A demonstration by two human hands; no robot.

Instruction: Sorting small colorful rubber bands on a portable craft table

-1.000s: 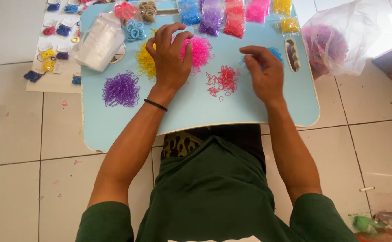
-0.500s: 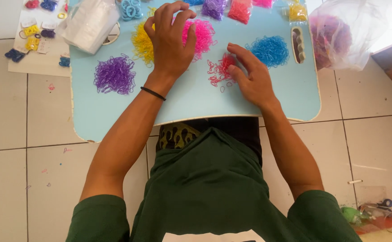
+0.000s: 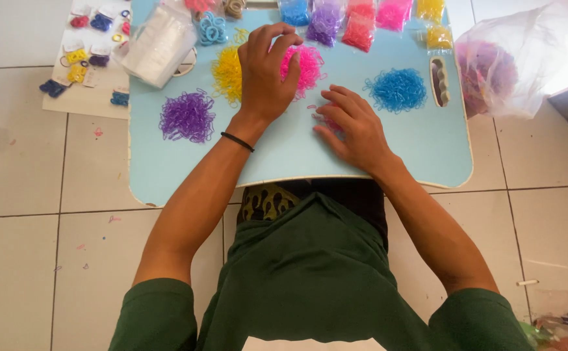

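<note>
A light blue lap table (image 3: pixel 284 159) carries loose piles of tiny rubber bands. My left hand (image 3: pixel 266 71) lies over the gap between the yellow pile (image 3: pixel 227 73) and the pink pile (image 3: pixel 310 65), fingers curled down onto them. Flat over the small red pile (image 3: pixel 323 118) rests my right hand (image 3: pixel 352 127), hiding most of it, fingers spread. A purple pile (image 3: pixel 188 117) sits to the left and a blue pile (image 3: pixel 398 90) to the right, both untouched.
Small bags of coloured bands (image 3: pixel 361 23) line the table's far edge. A stack of clear bags (image 3: pixel 160 42) lies at the far left, a big plastic bag of bands (image 3: pixel 498 62) right of the table. Hair ties on cards (image 3: pixel 86 49) lie on the tiled floor.
My right hand moved left from the blue pile onto the red pile and now covers it. My left hand stayed on the yellow and pink piles.
</note>
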